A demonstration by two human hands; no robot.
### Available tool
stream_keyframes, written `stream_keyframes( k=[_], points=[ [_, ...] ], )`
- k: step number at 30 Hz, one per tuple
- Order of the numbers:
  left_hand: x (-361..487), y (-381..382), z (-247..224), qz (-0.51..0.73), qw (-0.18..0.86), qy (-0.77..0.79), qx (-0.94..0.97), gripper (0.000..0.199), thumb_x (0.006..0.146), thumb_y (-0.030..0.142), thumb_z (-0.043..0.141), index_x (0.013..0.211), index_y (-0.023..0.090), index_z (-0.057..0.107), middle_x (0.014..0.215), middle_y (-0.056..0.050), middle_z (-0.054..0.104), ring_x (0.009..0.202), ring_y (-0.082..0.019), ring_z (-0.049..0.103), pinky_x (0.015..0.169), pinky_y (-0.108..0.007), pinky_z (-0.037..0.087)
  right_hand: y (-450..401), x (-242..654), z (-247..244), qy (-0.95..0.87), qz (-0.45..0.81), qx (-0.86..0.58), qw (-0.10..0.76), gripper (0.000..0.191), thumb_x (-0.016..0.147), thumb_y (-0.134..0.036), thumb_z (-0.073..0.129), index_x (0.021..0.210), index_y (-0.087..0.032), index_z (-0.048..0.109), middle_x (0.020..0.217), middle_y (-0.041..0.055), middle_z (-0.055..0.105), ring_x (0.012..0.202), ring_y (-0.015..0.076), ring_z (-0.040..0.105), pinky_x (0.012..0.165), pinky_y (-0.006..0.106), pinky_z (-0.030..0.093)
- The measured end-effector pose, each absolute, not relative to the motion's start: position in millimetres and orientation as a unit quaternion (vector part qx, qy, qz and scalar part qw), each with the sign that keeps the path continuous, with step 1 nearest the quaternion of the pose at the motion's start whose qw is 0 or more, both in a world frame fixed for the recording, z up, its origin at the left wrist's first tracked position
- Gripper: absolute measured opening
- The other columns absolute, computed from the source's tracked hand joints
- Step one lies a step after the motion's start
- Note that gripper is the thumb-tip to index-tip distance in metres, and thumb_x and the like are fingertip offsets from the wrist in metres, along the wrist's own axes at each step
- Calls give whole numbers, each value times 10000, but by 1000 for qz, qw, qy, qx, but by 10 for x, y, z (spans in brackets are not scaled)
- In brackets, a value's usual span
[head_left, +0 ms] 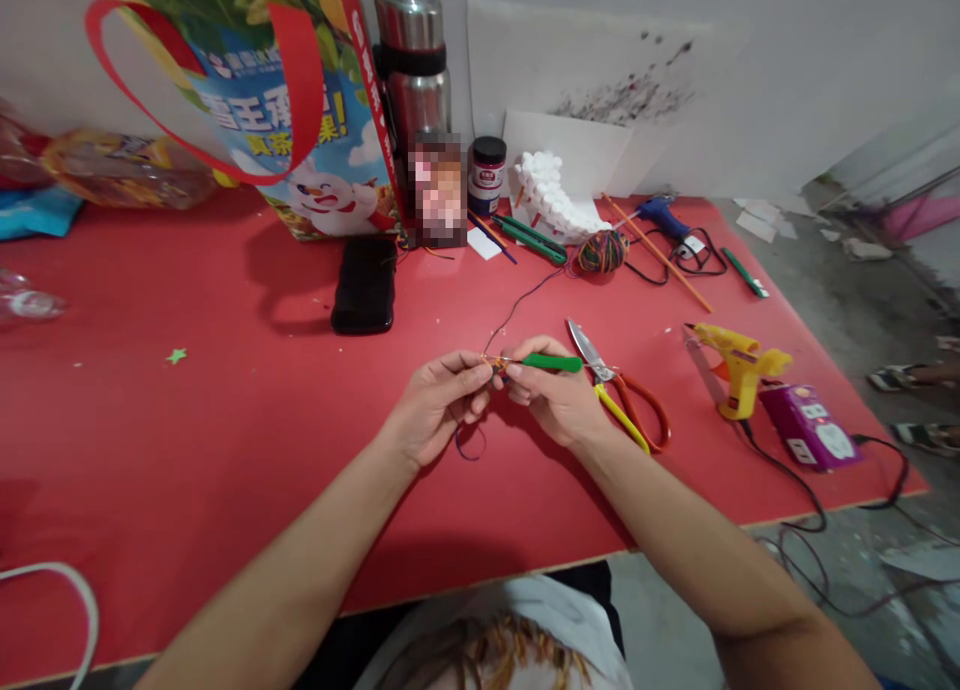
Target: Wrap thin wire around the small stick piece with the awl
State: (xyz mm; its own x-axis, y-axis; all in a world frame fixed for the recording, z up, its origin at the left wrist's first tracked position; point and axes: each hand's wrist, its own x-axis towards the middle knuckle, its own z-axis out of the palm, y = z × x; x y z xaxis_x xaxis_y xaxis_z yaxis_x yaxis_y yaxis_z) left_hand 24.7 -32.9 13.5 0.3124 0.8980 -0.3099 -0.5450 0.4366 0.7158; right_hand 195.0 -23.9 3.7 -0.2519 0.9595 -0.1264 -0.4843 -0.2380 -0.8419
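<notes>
In the head view, my right hand (559,400) grips a crochet hook (555,362) by its green handle, the thin metal end pointing left. My left hand (439,400) pinches a small piece of multicoloured crochet work (497,369) right at the hook's tip. Fingers partly hide this piece. From it a dark strand of yarn (517,303) runs up to a multicoloured yarn ball (602,252) at the back. A loose yarn tail (472,458) loops down below my left fingers. Scissors (630,400) with red and yellow handles lie just right of my right hand.
On the red table (225,490) are a black phone (364,285), a yellow glue gun (739,365), a purple box (811,428) and a green utility knife (531,239). Behind them stand a large printed bag (322,120), a steel thermos (420,90) and a dark-lidded jar (487,175). Cords trail off the right edge.
</notes>
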Motion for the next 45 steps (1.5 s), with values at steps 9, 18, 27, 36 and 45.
stream_keyframes(
  k=[9, 18, 27, 36, 45],
  points=[
    [251, -327, 134, 473, 768, 360, 240, 241, 681, 153, 895, 836, 130, 712, 728, -36, 726, 517, -64, 563, 453, -149, 418, -252, 1966, -6, -386, 684, -345, 514, 150, 798, -208, 824, 862, -215, 689, 582, -67, 580, 506, 79, 460, 514, 223, 354],
    [255, -327, 126, 475, 763, 367, 238, 248, 692, 188, 905, 814, 131, 697, 688, -17, 706, 479, -58, 553, 419, -141, 425, -296, 1999, -6, -449, 649, -361, 496, 170, 822, -264, 838, 945, -236, 725, 738, -18, 659, 592, 110, 537, 539, 251, 440],
    [247, -338, 115, 470, 767, 355, 256, 256, 716, 223, 905, 830, 132, 695, 720, -33, 736, 500, -75, 607, 435, -146, 482, -310, 2001, 15, -454, 640, -372, 496, 186, 830, -290, 830, 957, -230, 709, 816, 4, 722, 594, 110, 543, 537, 251, 448],
    [239, -331, 116, 470, 777, 333, 253, 207, 757, 192, 869, 856, 132, 698, 726, -41, 734, 516, -82, 619, 459, -151, 495, -296, 2013, 25, -437, 655, -361, 499, 191, 817, -258, 844, 939, -226, 700, 741, -22, 683, 575, 101, 529, 549, 245, 409],
    [223, -336, 111, 468, 774, 333, 268, 204, 775, 190, 847, 926, 146, 716, 703, -23, 712, 508, -84, 606, 460, -157, 490, -298, 2006, 0, -444, 653, -357, 500, 167, 819, -268, 836, 926, -235, 712, 737, -17, 670, 561, 105, 500, 521, 252, 395]
  ],
)
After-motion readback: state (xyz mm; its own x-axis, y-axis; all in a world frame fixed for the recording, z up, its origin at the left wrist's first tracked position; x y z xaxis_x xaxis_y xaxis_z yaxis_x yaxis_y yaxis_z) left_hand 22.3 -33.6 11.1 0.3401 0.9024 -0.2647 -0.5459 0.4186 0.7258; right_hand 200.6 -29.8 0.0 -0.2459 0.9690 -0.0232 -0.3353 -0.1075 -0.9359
